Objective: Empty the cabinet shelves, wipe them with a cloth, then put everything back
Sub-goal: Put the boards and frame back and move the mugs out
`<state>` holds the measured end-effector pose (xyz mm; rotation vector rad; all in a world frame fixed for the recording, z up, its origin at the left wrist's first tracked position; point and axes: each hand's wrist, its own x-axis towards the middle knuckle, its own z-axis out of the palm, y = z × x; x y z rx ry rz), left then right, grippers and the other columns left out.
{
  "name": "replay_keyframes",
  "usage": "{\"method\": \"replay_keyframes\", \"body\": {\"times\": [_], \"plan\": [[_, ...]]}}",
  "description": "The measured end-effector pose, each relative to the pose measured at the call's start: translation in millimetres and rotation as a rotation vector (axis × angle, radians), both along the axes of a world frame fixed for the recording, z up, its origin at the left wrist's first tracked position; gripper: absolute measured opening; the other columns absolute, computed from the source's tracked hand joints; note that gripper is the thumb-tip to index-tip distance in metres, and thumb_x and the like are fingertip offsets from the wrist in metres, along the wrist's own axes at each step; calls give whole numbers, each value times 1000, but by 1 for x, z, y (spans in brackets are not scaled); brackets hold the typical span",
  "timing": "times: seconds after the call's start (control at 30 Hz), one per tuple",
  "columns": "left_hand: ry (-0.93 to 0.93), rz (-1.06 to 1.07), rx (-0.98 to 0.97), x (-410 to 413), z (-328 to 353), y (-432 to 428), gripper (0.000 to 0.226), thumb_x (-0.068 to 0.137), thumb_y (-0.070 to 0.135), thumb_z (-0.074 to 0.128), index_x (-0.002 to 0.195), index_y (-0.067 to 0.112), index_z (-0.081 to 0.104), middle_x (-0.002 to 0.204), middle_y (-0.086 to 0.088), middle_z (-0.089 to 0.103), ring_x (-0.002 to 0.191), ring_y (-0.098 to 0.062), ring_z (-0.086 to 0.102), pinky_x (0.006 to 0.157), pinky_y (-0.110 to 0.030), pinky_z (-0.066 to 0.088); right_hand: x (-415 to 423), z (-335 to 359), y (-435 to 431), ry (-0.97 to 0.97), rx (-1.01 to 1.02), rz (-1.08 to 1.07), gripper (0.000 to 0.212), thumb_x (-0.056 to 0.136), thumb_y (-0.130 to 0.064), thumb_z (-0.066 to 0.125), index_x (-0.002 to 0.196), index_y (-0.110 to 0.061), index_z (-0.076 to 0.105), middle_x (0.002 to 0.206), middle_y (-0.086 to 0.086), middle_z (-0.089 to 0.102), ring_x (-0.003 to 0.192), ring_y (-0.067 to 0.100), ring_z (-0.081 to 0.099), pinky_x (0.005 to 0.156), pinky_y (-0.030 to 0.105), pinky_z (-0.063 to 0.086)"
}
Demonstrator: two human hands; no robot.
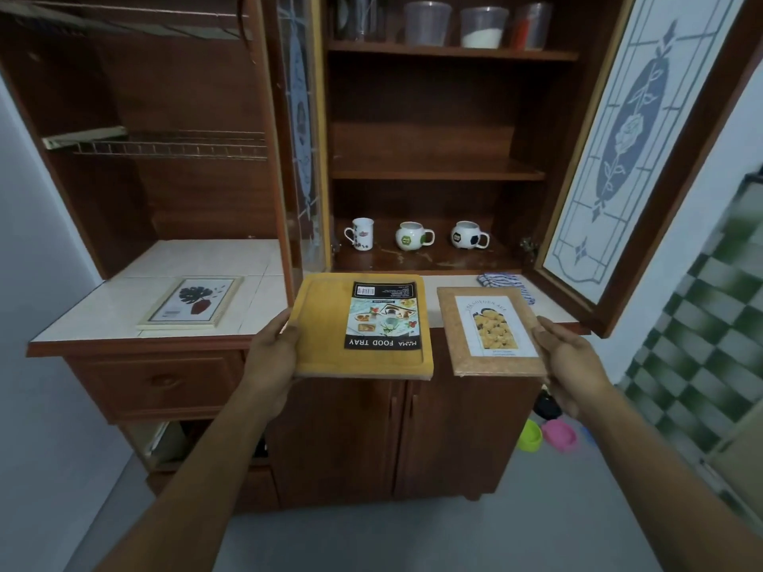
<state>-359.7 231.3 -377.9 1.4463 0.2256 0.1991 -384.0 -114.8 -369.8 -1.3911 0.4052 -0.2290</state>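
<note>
Wooden food tray [322, 328], label upward, lies level in the left hand [270, 357], whose grip pinches its left edge: thumb on top, fingers curled beneath. The right hand [574, 361] holds a cork-framed picture [448, 324] by its right edge. That grip looks like a thumb-over pinch, though the fingers underneath are hidden. Both pieces hover flat at the front edge of the tiled worktop [103, 307], likely so they can be slid straight in or set down without tipping. The middle shelf [433, 173] is bare, while three mugs [413, 236] stand on the bottom shelf and plastic containers [427, 24] on the top one. A striped cloth [501, 280] lies on the worktop just behind the picture, within easy reach for wiping. A framed leaf print [192, 301] rests flat on the worktop, well to the left.
</note>
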Motion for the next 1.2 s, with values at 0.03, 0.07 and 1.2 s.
{"method": "replay_keyframes", "body": {"times": [0.03,0.07,1.2], "plan": [[0,-10,-3,8,1,-8,33,104,22,42,133,24,55,124,1,56,106,-20,58,77,-41,55,5,2,-7,0,-5,-5,40,101,-18,49,141,-14,47,86,1,76,74,21,67,65,35,45],[3,-21,-8,15,2,-16,34,103,23,42,135,24,53,127,1,55,110,-22,57,84,-46,54,10,3,-13,-1,-4,-7,40,101,-18,49,141,-15,47,85,1,75,72,19,68,65,35,46],[-70,43,-38,298,114,-100,41,104,21,41,144,18,41,130,-5,56,104,-24,60,67,-37,55,272,92,-90,-181,39,44,30,103,-15,44,132,-13,51,78,8,75,48,13,59,36,20,38]]}}
